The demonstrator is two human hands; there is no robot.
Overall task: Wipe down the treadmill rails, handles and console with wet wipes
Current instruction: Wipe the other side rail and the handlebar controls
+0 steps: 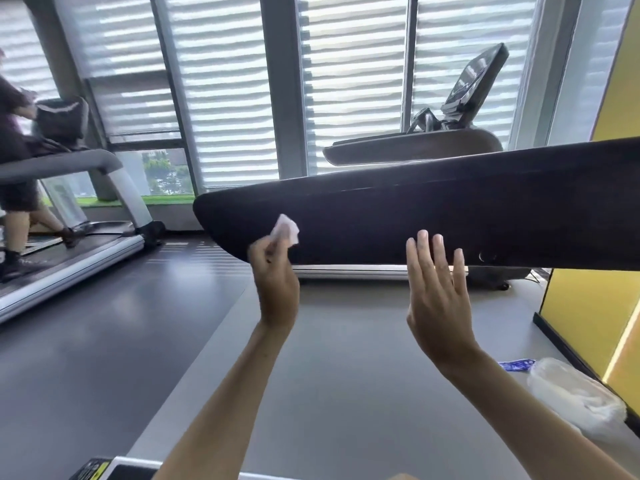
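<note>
Pinching the crumpled white wet wipe [285,229] in our left hand [275,271] on the long dark padded treadmill rail [450,216] at its 9 o'clock end, right hand [438,289] straight-fingered and empty, we're on rails; next we'd likely sweep toward 3 o'clock.

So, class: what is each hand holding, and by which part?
Left hand pinches the wet wipe by its lower end; right hand holds nothing.
</note>
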